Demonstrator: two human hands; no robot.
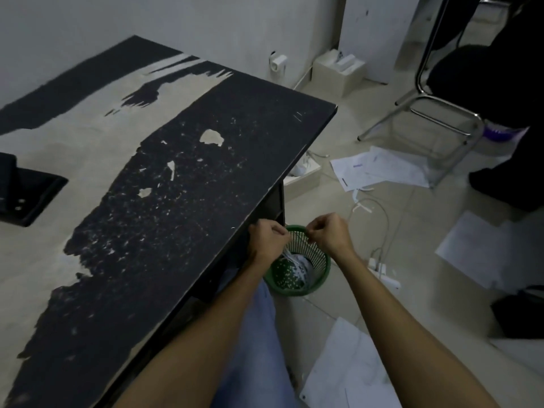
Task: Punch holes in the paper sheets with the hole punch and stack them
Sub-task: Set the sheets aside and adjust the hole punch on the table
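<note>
Both my hands hover just above a green mesh waste basket (319,270) on the floor beside the table's right edge. My left hand (269,238) and my right hand (329,232) are closed into pinched fists, close together. I cannot make out anything between the fingers. The basket holds many small white punched dots and paper scraps. A black object with two pale dots (20,191), possibly the hole punch, lies at the table's left edge, far from both hands. Loose paper sheets lie on the floor at the back (382,169), right (471,248) and near (344,369).
The worn black table (191,178) has peeled pale patches. A metal chair (426,110) with a seated person in dark clothes stands at the back right. White cables and a power strip (379,267) lie on the tiled floor beside the basket. A white box (335,73) sits by the wall.
</note>
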